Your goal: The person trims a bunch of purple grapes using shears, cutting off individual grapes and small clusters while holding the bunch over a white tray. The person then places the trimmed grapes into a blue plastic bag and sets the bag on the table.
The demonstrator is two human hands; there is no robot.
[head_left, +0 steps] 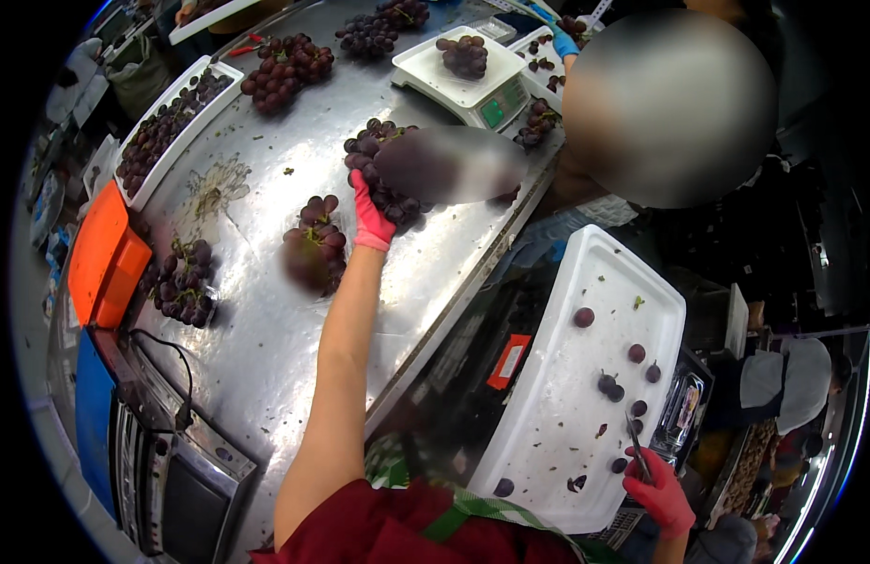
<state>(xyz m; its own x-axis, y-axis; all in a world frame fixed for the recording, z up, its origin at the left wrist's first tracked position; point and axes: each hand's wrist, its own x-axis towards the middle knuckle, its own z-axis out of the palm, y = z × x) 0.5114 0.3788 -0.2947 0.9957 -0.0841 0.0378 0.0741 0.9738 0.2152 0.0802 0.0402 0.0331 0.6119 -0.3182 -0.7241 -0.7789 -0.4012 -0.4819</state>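
Observation:
My left hand [373, 220], in a pink glove, grips the near side of a large bunch of dark grapes [368, 151] on the metal table [265, 374]. Some of its fingers are hidden against the fruit, and a blurred patch covers much of the bunch. A smaller grape bunch [323, 236] lies left of my wrist, partly blurred. Low on the right, my pink-gloved right hand [662, 486] holds small metal snips [639, 450], blades pointing up. They are over the edge of a white foam tray [533, 395], where several loose grapes [584, 317] and stem scraps lie.
A scale [470, 106] bears a grape bunch [464, 56]. Beside it a person's blue-gloved hand [563, 42] is at another tray. Along the left stand a grape-filled foam box [174, 130], an orange bin [100, 261] and a machine [188, 486] with a black cord [174, 345]. Red-handled cutters [246, 48] lie at the back.

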